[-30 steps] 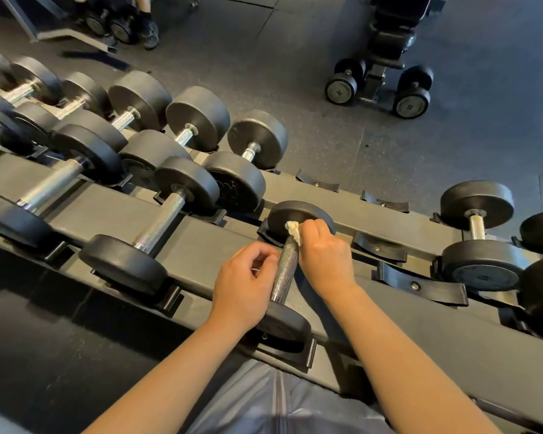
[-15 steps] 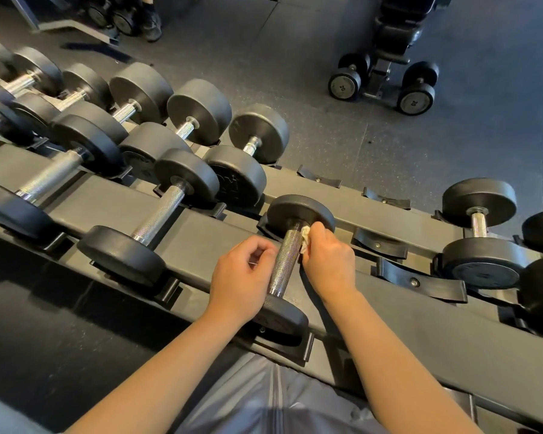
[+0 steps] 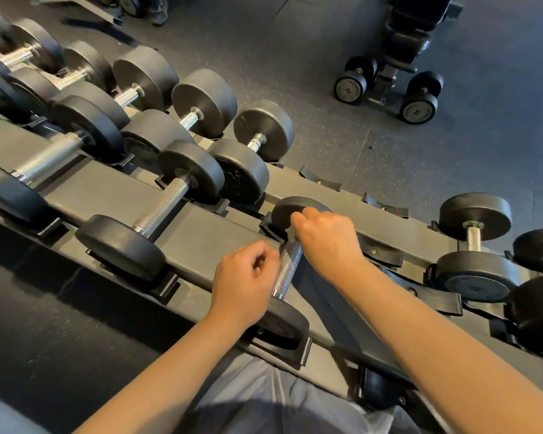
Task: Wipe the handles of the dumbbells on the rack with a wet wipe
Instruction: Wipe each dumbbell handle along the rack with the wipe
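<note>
A small dumbbell lies in its cradle on the black rack (image 3: 201,233), with its knurled steel handle (image 3: 287,267) pointing away from me. My right hand (image 3: 326,242) grips the far end of the handle, right against the far head (image 3: 282,211). It holds the wet wipe (image 3: 290,234), of which only a pale scrap shows under the fingers. My left hand (image 3: 245,283) is curled loosely and rests against the left side of the handle, near the near head (image 3: 286,324). I see nothing held in it.
Several larger dumbbells fill both rack rows to the left, the nearest being a chrome-handled dumbbell (image 3: 160,208). To the right are unfilled cradles (image 3: 380,252), then another dumbbell (image 3: 474,233). Two floor dumbbells (image 3: 417,111) marked 20 flank a bench base.
My right hand has turned over the far end of the handle and now covers the white wipe, which showed clearly before. My left hand stays beside the handle.
</note>
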